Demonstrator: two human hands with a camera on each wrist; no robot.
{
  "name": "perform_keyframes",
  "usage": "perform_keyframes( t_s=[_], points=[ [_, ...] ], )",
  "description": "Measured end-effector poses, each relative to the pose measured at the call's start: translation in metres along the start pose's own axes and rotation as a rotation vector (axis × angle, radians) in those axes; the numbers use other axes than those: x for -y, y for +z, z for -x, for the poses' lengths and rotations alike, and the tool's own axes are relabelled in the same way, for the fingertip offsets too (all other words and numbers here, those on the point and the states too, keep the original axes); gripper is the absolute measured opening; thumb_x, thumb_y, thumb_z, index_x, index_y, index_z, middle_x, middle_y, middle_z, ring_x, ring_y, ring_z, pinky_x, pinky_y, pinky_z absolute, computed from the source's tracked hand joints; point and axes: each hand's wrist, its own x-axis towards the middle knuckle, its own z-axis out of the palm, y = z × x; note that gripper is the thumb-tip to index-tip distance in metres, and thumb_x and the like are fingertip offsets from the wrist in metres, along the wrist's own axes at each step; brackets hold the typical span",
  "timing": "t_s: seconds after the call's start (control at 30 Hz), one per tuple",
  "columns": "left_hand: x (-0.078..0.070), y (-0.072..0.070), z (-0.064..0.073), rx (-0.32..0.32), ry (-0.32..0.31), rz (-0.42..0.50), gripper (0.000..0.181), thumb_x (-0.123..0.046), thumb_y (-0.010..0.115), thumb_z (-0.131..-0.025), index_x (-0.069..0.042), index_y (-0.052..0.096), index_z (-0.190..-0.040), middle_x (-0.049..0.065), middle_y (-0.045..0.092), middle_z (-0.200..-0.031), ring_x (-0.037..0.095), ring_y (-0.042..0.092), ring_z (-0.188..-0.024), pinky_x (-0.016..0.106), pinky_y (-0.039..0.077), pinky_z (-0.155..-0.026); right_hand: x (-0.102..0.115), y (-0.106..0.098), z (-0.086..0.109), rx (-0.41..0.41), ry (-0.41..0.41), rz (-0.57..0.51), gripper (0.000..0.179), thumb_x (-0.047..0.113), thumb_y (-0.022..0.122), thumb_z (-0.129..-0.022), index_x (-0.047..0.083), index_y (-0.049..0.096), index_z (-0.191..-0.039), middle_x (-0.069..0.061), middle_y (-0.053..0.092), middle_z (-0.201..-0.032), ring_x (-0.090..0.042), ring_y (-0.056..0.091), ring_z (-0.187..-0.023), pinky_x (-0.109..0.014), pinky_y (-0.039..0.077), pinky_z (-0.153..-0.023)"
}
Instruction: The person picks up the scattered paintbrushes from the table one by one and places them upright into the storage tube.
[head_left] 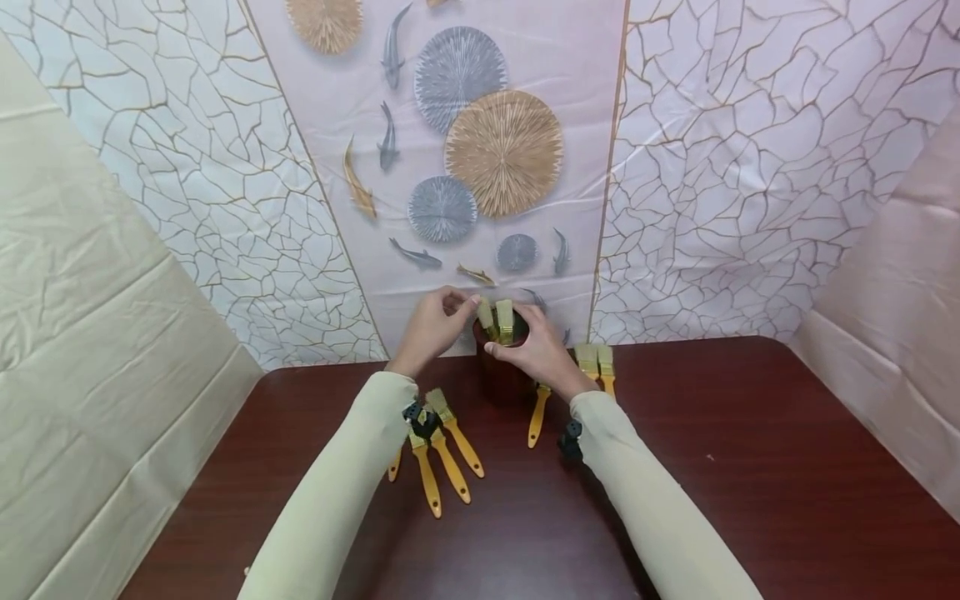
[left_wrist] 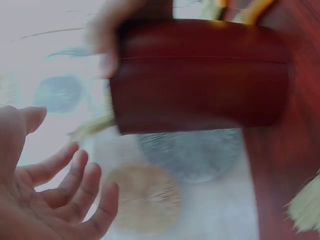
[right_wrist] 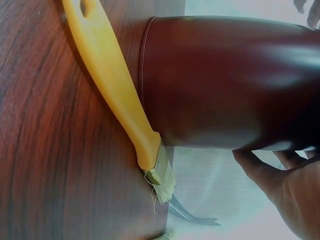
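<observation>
I have the right hand [head_left: 543, 350] gripping the cup [head_left: 501, 379] near the desk's [head_left: 787, 467] far edge, the left hand [head_left: 437, 328] empty, fingers loose, beside the contained brushes [head_left: 505, 321]; I judge the cup light, stiff, slippery: clasp its sides

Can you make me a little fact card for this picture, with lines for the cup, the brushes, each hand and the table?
Cup: dark red, upright
Brushes in cup: two seen, bristles up
Brushes by the left arm: four seen, yellow handles, lying down, one partly hidden
Brushes on the right: three seen, one beside the cup, two partly behind the right arm
Left hand: fingers by the bristles; can't tell if touching
Right hand: holds the cup near its top
Table: dark reddish brown
</observation>
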Motion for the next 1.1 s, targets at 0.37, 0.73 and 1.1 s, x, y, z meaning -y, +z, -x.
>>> perform_keyframes(
  t_s=[0.37, 0.73, 1.1],
  points=[
    [-0.018, -0.06, 0.031, 0.045, 0.067, -0.094, 0.035, -0.042, 0.06, -0.108, -0.014, 0.079, -0.115, 0.008, 0.078, -0.101, 0.024, 0.072, -0.091, 0.04, 0.056, -0.076, 0.001, 0.001, 0.003, 0.004, 0.003, -0.007, 0.1, 0.058, 0.082, -0.086, 0.012, 0.039, -0.163, -0.012, 0.039, -0.163, -0.037, 0.04, -0.149, -0.061, 0.038, -0.117],
    [0.032, -0.086, 0.068, 0.134, -0.093, -0.119, 0.041, -0.041, 0.061, -0.108, -0.007, 0.068, -0.13, 0.011, 0.074, -0.107, 0.022, 0.072, -0.086, 0.038, 0.061, -0.073, 0.001, -0.003, 0.003, 0.02, 0.023, -0.009, 0.102, 0.063, 0.08, -0.086, 0.015, 0.036, -0.165, -0.012, 0.034, -0.166, -0.038, 0.036, -0.152, -0.064, 0.037, -0.117],
    [0.101, -0.076, 0.086, 0.228, -0.319, -0.058, 0.049, -0.031, 0.065, -0.107, 0.006, 0.058, -0.138, 0.023, 0.069, -0.121, 0.034, 0.073, -0.099, 0.044, 0.064, -0.081, 0.003, -0.001, 0.001, 0.013, 0.019, 0.004, 0.104, 0.062, 0.081, -0.085, 0.012, 0.036, -0.165, -0.014, 0.035, -0.165, -0.039, 0.036, -0.151, -0.064, 0.037, -0.117]
  ],
)
